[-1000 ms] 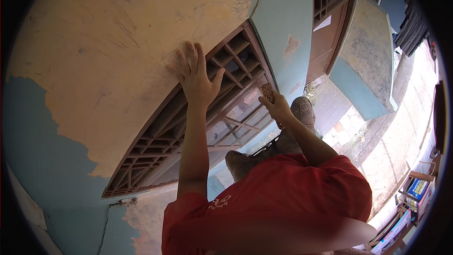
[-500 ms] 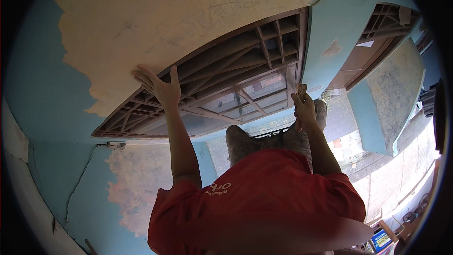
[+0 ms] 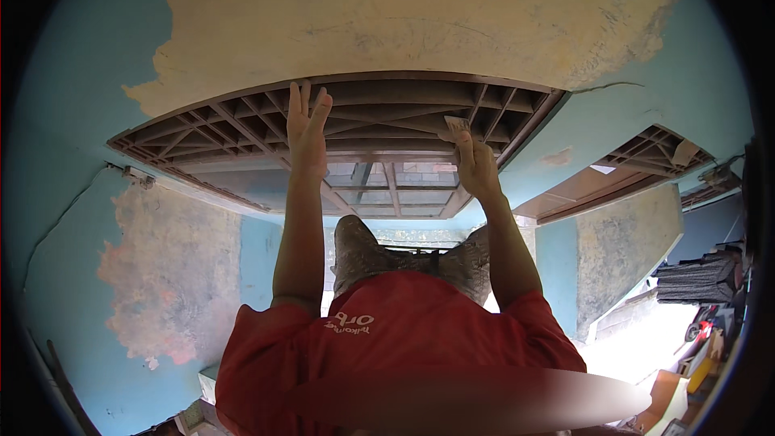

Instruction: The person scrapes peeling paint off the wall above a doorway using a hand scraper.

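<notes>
My left hand (image 3: 307,131) is raised in front of the brown window frame (image 3: 387,77), fingers stretched and spread, holding nothing. Its fingertips reach the frame's top edge, just under the bare yellowish patch (image 3: 420,16) on the wall; whether they touch it, I cannot tell. In my right hand (image 3: 478,168) is a scraper (image 3: 457,126), its flat, worn blade pointing up past my fingers. The blade shows against the right part of the lattice above the glass panes, and its handle is hidden in my grip.
Light blue paint (image 3: 73,105) surrounds the bare patches. A cable (image 3: 60,214) runs down the left wall. On the right are a brown door (image 3: 573,191) with a lattice above it, a stained wall section (image 3: 626,242) and a dark pile of cloth (image 3: 698,278).
My right hand has risen with the scraper from beside my knee to the lattice. My left hand has left the bare wall for the frame's top edge. The view has turned.
</notes>
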Available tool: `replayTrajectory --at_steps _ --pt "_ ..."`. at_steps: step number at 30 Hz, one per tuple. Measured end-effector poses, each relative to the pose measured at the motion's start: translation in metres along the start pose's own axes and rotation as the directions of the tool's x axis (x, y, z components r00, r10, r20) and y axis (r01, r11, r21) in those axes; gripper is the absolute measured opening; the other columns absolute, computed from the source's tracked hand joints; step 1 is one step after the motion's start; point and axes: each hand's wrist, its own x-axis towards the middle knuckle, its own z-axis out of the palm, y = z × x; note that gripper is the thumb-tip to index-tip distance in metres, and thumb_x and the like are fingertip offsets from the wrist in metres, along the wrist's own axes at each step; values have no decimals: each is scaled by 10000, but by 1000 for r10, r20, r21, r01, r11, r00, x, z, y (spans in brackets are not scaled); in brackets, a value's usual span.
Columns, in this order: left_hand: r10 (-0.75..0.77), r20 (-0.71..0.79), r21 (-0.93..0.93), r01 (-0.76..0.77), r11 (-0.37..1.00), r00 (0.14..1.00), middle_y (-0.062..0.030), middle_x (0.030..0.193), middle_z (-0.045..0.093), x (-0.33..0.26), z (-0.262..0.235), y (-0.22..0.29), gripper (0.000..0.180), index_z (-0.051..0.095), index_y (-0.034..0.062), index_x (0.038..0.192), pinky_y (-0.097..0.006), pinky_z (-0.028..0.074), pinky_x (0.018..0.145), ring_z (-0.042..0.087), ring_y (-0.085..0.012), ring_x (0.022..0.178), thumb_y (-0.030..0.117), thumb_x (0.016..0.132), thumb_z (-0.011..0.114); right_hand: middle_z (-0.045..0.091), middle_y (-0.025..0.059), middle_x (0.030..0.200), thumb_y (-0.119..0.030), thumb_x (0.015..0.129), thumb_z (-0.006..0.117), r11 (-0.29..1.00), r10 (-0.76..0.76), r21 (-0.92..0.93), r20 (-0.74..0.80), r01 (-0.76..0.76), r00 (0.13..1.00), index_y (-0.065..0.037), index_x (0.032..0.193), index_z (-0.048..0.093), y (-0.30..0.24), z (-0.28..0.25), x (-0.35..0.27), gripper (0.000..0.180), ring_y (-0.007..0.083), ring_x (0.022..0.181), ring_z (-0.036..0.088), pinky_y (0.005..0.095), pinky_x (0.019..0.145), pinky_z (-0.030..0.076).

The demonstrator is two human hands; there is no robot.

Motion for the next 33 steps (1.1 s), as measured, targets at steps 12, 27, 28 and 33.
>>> replayTrajectory --at_steps 12,27,28,33 --pt "10 129 -12 -8 1000 992 -228 1705 118 -10 -5 11 995 15 -31 1625 -468 226 1251 289 -355 1537 340 994 689 706 209 804 -400 1070 497 926 -253 -322 -144 196 957 18 892 693 -75 -21 70 495 387 738 680 439 726 521" --pt "7 177 -4 -6 1000 984 -219 1719 -11 -12 12 9 1084 -21 15 1636 -488 268 1225 269 -386 1541 322 945 755 693 170 738 -397 1060 515 907 -270 -367 -128 208 954 28 913 690 -78 -25 71 483 359 675 675 448 679 514" --pt "5 161 -2 -4 1000 987 -222 1718 -7 -14 15 10 1079 -21 12 1635 -486 286 1218 270 -388 1540 304 946 756 693 170 738 -397 1060 515 906 -280 -361 -117 222 953 28 913 690 -78 -24 68 483 359 675 675 448 679 514" --pt "8 175 -7 -7 1000 984 -235 1713 -1 -10 9 -11 1070 -14 -1 1632 -490 308 1211 260 -398 1540 279 948 759 541 37 671 -296 1053 578 999 47 24 -75 -46 996 17 1029 598 -63 -7 36 314 117 592 512 318 533 413"
